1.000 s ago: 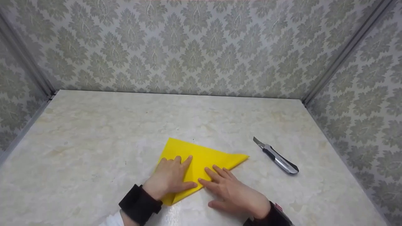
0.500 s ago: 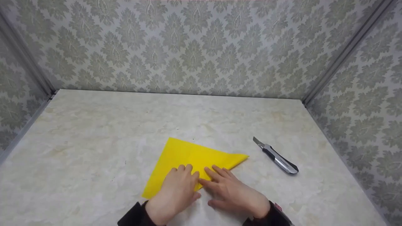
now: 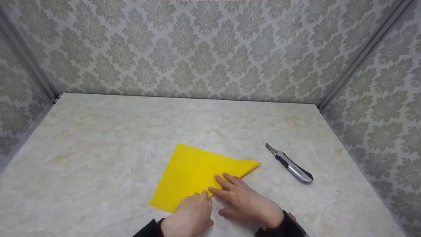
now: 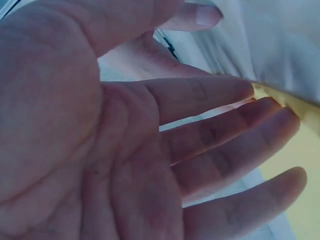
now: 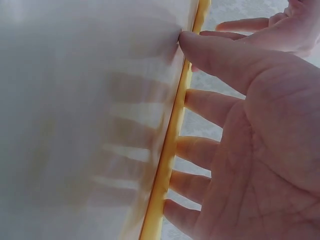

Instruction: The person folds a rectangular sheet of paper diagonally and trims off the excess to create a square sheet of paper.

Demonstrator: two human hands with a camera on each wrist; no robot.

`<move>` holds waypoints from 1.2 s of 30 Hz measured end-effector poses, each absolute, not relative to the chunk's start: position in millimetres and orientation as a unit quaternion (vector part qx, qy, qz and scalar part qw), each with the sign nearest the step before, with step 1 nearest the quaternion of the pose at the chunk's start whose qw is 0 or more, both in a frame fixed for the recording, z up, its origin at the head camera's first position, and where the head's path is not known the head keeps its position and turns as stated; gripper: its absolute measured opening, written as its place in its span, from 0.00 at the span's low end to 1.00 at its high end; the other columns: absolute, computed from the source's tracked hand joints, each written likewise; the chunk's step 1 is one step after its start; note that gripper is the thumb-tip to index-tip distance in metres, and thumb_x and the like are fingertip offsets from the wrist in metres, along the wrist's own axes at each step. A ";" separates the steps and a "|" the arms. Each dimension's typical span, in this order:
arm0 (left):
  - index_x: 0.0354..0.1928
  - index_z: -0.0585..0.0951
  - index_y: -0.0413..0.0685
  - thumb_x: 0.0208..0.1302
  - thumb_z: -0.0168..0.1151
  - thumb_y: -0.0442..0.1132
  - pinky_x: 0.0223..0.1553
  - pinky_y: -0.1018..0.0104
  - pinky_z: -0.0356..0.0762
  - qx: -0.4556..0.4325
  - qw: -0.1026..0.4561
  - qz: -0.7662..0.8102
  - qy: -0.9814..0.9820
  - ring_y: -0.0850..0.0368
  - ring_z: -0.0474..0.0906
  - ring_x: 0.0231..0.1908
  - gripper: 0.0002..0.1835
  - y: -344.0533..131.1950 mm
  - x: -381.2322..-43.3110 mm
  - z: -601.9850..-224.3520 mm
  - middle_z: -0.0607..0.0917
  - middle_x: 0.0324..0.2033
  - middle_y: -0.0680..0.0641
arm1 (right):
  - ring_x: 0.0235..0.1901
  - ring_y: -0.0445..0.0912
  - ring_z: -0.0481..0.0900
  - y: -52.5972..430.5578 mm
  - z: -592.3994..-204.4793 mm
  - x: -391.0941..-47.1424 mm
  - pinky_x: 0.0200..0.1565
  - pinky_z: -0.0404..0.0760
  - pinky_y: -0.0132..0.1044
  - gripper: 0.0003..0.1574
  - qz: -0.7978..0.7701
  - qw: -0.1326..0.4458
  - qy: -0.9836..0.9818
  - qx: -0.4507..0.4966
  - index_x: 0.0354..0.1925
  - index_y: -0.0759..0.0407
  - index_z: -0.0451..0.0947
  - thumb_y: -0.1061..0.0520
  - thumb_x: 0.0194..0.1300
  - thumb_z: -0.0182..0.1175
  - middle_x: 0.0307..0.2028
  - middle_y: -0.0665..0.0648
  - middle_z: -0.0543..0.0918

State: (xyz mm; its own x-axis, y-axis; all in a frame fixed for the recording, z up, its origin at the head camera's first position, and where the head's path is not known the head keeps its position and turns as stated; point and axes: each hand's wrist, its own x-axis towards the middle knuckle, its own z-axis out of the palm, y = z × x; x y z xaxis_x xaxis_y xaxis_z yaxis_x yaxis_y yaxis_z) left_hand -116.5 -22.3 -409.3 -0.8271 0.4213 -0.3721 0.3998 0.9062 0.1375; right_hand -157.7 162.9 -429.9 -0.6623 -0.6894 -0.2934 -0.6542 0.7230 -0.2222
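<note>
A folded yellow sheet of paper [image 3: 187,174] lies on the table, its narrow pointed end to the right. My left hand [image 3: 192,214] is at the sheet's near edge, covering part of it. In the left wrist view its fingers [image 4: 235,165] extend almost straight, tips on the yellow paper [image 4: 300,165]. Spread fingers of my right hand [image 3: 246,204] press on the near folded edge, right of the left hand. From the right wrist, that yellow edge [image 5: 172,135] shows as a thin band under the fingertips [image 5: 195,150].
A silver and black utility knife [image 3: 292,166] lies to the right of the paper, blade out and pointing to the far left. The pale marbled table [image 3: 98,148] is bounded by patterned wall panels [image 3: 204,49] at the back and sides.
My left hand has slid from the top of the paper down toward me to its near edge, uncovering the paper's left side. The right hand stays where it was.
</note>
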 end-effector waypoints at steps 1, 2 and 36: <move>0.56 0.82 0.42 0.59 0.71 0.55 0.49 0.58 0.85 0.216 0.197 0.033 0.956 0.52 0.80 0.39 0.30 -22.7 -117.0 -409.9 0.83 0.49 0.44 | 0.78 0.57 0.52 163.2 -430.0 -157.6 0.74 0.56 0.62 0.39 -0.050 0.180 0.910 -0.370 0.75 0.37 0.61 0.42 0.70 0.60 0.79 0.54 0.55; 0.54 0.83 0.41 0.59 0.72 0.54 0.48 0.59 0.85 0.220 0.187 0.035 0.957 0.52 0.80 0.39 0.28 -23.4 -117.4 -410.4 0.83 0.48 0.44 | 0.78 0.58 0.52 163.3 -430.4 -157.8 0.74 0.56 0.62 0.39 -0.052 0.178 0.910 -0.371 0.75 0.37 0.61 0.42 0.70 0.60 0.79 0.55 0.55; 0.48 0.82 0.42 0.57 0.70 0.47 0.37 0.64 0.80 0.228 0.268 0.096 0.931 0.57 0.73 0.25 0.21 -35.8 -121.7 -403.2 0.79 0.26 0.49 | 0.77 0.57 0.57 171.9 -430.4 -166.4 0.74 0.59 0.58 0.35 -0.067 0.160 0.902 -0.396 0.73 0.43 0.65 0.45 0.72 0.59 0.77 0.56 0.59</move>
State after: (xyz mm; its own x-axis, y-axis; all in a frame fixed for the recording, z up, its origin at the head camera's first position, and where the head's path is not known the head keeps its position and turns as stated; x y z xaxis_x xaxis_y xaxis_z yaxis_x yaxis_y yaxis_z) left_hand -121.7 -35.8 -403.2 -0.7529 0.4754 -0.4551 0.3721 0.8779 0.3014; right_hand -166.4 171.9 -430.4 -0.6354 -0.7355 -0.2354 -0.6929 0.6775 -0.2467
